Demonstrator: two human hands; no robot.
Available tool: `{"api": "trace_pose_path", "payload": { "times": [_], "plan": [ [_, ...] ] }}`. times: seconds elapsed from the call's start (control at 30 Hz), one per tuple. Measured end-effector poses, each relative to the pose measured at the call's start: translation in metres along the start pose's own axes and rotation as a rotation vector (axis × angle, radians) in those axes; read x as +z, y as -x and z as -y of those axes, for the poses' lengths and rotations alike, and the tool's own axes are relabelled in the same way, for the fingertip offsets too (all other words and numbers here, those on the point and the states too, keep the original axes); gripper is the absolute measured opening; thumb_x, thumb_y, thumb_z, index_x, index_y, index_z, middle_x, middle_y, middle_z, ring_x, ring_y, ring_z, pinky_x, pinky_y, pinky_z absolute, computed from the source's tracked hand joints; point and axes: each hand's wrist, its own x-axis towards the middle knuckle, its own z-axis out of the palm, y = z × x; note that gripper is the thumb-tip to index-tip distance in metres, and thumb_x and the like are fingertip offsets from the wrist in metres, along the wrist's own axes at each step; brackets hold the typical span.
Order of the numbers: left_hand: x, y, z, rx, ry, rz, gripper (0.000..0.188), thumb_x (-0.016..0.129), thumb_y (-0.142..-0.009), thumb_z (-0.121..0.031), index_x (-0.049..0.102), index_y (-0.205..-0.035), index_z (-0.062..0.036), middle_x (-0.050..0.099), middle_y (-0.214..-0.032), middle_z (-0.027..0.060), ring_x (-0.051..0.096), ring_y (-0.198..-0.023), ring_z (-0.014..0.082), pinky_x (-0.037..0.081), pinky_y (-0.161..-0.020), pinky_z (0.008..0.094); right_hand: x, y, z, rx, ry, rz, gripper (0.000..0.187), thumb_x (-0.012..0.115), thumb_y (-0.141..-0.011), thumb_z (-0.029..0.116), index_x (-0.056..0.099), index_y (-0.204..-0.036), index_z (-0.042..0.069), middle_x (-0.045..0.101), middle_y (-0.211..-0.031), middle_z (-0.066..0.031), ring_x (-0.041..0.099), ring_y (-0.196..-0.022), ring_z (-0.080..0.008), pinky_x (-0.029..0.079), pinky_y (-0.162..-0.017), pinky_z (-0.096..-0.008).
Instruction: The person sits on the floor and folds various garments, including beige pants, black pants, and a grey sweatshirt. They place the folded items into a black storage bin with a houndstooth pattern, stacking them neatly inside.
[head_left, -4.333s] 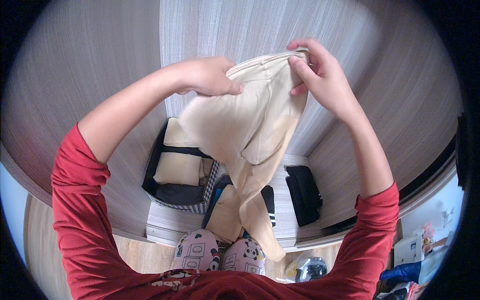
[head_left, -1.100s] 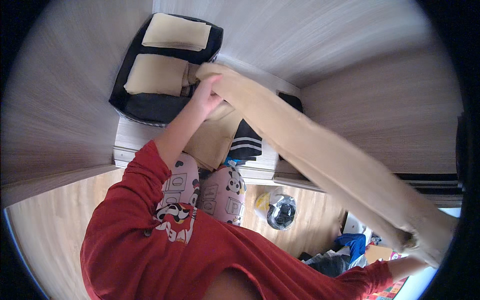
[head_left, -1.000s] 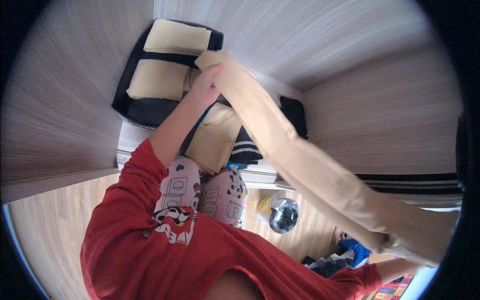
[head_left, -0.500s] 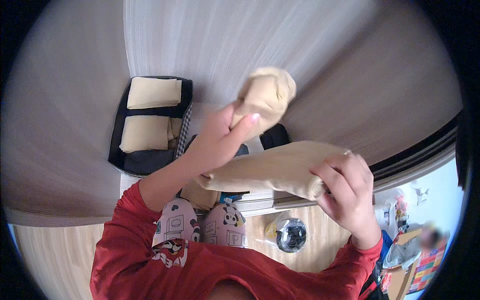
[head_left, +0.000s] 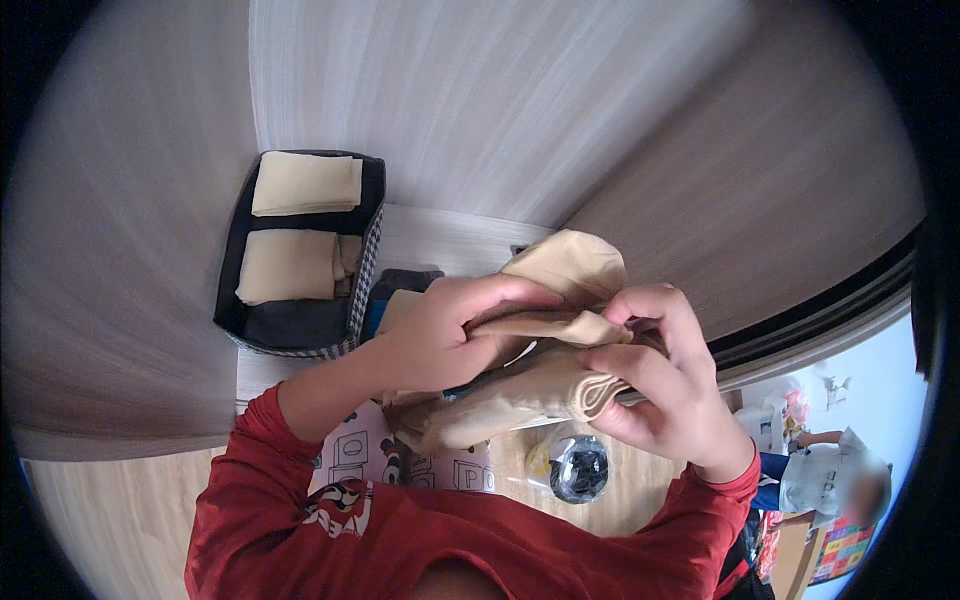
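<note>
Got beige tights [head_left: 490,410] bunched up between both hands, just off centre toward 5 o'clock. Pinching a layer between thumb and fingers of the left hand [head_left: 445,335], and gripping the rolled-looking edge around 4 with the right hand [head_left: 675,385]. Can see a flap [head_left: 575,262] sticking up at 1. Got a strip of shelf [head_left: 455,228] showing at 11, so some gap between flap and basket [head_left: 370,265] rim at 10. Got folded beige cloths [head_left: 307,183] and a dark cloth [head_left: 295,322] inside. Can't judge clearance to the cabinet wall [head_left: 770,220] at 2. Can spot a clear bag [head_left: 575,470] at 5, another person [head_left: 815,480] at 4.
</note>
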Motion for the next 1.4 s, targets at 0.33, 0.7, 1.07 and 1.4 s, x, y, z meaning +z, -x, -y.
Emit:
{"api": "trace_pose_path", "payload": {
  "times": [0.33, 0.7, 1.07, 1.4],
  "plan": [
    [-0.002, 0.011, 0.003, -0.119, 0.108, 0.055, 0.030, 0.045, -0.083, -0.008, 0.046, -0.113, -0.0042, 0.058, -0.091, 0.0151, 0.058, -0.081, 0.0205, 0.045, -0.067, 0.0337, -0.006, -0.021, -0.032, 0.029, -0.106, 0.032, 0.033, 0.066, -0.070, 0.030, 0.057, -0.084, 0.001, 0.049, -0.115, -0.0222, 0.055, -0.098, -0.0318, 0.044, -0.080, -0.0371],
    [-0.005, 0.092, 0.114, -0.441, 0.021, 0.066, 0.066, 0.067, -0.072, -0.013, 0.033, -0.127, -0.0024, 0.045, -0.122, 0.0159, 0.047, -0.108, 0.0208, 0.037, -0.091, 0.0312, -0.070, 0.034, -0.060, 0.187, -0.062, -0.710, 0.022, 0.055, -0.071, 0.006, 0.051, -0.093, 0.001, 0.055, -0.097, -0.0128, 0.055, -0.078, -0.0167, 0.044, -0.066, -0.0257],
    [0.021, 0.152, 0.182, -0.704, 0.342, 0.076, 0.056, 0.064, -0.078, -0.013, 0.036, -0.125, -0.0027, 0.048, -0.119, 0.0139, 0.044, -0.111, 0.0203, 0.038, -0.091, 0.0312, -0.076, 0.036, -0.071, 0.420, -0.054, -0.731, 0.026, 0.054, -0.079, 0.010, 0.053, -0.104, 0.001, 0.058, -0.095, -0.0078, 0.055, -0.085, -0.0142, 0.044, -0.073, -0.0237],
    [0.018, 0.004, 0.129, -0.405, -0.218, -0.080, 0.051, 0.068, -0.070, -0.019, 0.047, -0.114, -0.0028, 0.061, -0.084, 0.0174, 0.061, -0.074, 0.0236, 0.049, -0.066, 0.0330, -0.048, 0.005, -0.081, 0.152, 0.160, -0.471, 0.023, 0.055, -0.082, 0.009, 0.052, -0.104, 0.004, 0.054, -0.108, -0.0097, 0.052, -0.096, -0.0139, 0.040, -0.082, -0.0259]
  ]
}}
